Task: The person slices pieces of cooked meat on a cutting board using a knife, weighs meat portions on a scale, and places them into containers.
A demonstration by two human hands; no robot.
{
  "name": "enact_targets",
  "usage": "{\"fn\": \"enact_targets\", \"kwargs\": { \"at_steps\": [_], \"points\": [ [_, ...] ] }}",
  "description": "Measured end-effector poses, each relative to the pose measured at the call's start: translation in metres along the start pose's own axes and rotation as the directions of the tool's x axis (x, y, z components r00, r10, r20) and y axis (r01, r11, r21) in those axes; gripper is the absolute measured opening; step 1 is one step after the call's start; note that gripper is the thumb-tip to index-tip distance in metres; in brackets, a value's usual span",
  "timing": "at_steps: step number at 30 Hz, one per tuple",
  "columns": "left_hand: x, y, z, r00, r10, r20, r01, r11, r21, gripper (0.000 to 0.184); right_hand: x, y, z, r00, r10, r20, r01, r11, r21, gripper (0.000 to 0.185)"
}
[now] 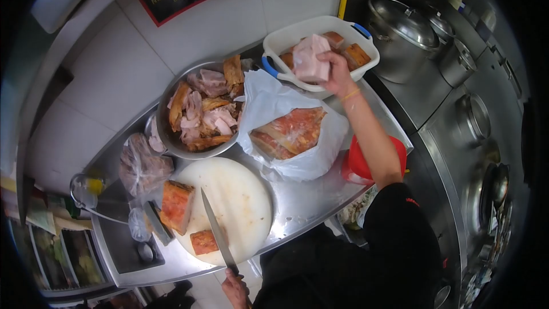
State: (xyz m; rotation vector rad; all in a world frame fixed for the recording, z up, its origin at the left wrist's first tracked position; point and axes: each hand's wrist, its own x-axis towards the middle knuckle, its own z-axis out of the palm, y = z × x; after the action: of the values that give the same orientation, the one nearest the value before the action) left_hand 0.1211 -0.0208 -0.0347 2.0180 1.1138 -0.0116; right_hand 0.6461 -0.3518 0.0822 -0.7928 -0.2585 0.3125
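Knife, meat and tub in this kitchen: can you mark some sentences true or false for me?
1. The left hand holds the knife. True.
2. The right hand is empty. False: the right hand holds a pale chunk of meat.
3. The white tub has blue handles. True.
4. The cutting board is square. False: the cutting board is round.
5. The metal bowl has pieces of meat in it. True.
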Motion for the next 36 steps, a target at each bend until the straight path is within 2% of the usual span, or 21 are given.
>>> {"fn": "enact_targets", "kwargs": {
  "at_steps": [3,6,9,10,13,14,17,18,19,21,22,25,26,29,32,35,36],
  "points": [
    [-0.006,0.014,-0.015,0.993,-0.104,0.053,0.107,0.993,-0.056,0.085,-0.027,0.027,0.034,0.951,-0.042,0.306,-0.063,0.943,0.327,0.08],
    [-0.004,0.007,-0.023,0.991,-0.119,0.052,0.125,0.984,-0.125,0.077,-0.062,0.064,0.082,0.924,-0.049,0.378,-0.168,0.837,0.52,0.083],
    [0.002,-0.014,-0.02,0.989,-0.111,0.096,0.125,0.98,-0.152,0.076,-0.082,0.104,0.109,0.893,-0.004,0.451,-0.244,0.837,0.489,0.085],
    [-0.001,-0.014,-0.022,0.986,-0.128,0.109,0.145,0.976,-0.165,0.076,-0.092,0.115,0.12,0.904,0.028,0.427,-0.249,0.845,0.473,0.088],
    [-0.008,-0.014,-0.026,0.975,-0.168,0.145,0.196,0.96,-0.201,0.076,-0.115,0.147,0.146,0.935,0.029,0.353,-0.129,0.957,0.261,0.087],
    [-0.009,-0.019,-0.026,0.975,-0.164,0.153,0.195,0.956,-0.218,0.076,-0.124,0.156,0.155,0.944,0.084,0.32,-0.163,0.959,0.23,0.095],
    [-0.021,-0.022,-0.031,0.97,-0.183,0.162,0.219,0.946,-0.239,0.077,-0.146,0.194,0.164,0.955,0.055,0.292,-0.03,0.995,-0.091,0.099],
    [-0.023,-0.022,-0.033,0.969,-0.188,0.162,0.224,0.944,-0.242,0.077,-0.151,0.205,0.164,0.963,-0.006,0.268,0.11,0.92,-0.375,0.098],
    [-0.023,-0.028,-0.033,0.973,-0.173,0.152,0.206,0.947,-0.246,0.077,-0.156,0.209,0.171,0.948,0.057,0.314,0.145,0.798,-0.585,0.097],
    [-0.025,-0.043,-0.034,0.98,-0.14,0.138,0.171,0.954,-0.245,0.077,-0.167,0.213,0.186,0.91,0.197,0.364,0.256,0.423,-0.869,0.096],
    [-0.026,-0.046,-0.036,0.978,-0.149,0.145,0.181,0.953,-0.244,0.075,-0.17,0.223,0.187,0.857,0.222,0.464,0.424,0.206,-0.882,0.094],
    [-0.029,-0.048,-0.042,0.981,-0.133,0.141,0.163,0.958,-0.235,0.073,-0.172,0.249,0.167,0.742,0.558,0.372,0.394,0.085,-0.915,0.095],
    [-0.03,-0.051,-0.043,0.985,-0.112,0.131,0.142,0.959,-0.245,0.07,-0.174,0.254,0.159,0.726,0.581,0.367,0.401,0.076,-0.913,0.089],
    [-0.035,-0.051,-0.047,0.984,-0.131,0.121,0.155,0.964,-0.218,0.068,-0.158,0.236,0.136,0.755,0.465,0.462,0.255,0.442,-0.86,0.082],
    [-0.038,-0.055,-0.047,0.976,-0.167,0.139,0.2,0.943,-0.266,0.069,-0.135,0.217,0.124,0.907,0.338,0.252,0.069,0.47,-0.88,0.072],
    [-0.04,-0.046,-0.048,0.973,-0.179,0.144,0.214,0.931,-0.296,0.07,-0.127,0.211,0.113,0.932,0.322,0.166,0.003,0.45,-0.893,0.068],
    [-0.041,-0.044,-0.049,0.973,-0.18,0.142,0.216,0.928,-0.304,0.071,-0.13,0.209,0.118,0.918,0.349,0.191,0.067,0.336,-0.939,0.071]
  ]
}}
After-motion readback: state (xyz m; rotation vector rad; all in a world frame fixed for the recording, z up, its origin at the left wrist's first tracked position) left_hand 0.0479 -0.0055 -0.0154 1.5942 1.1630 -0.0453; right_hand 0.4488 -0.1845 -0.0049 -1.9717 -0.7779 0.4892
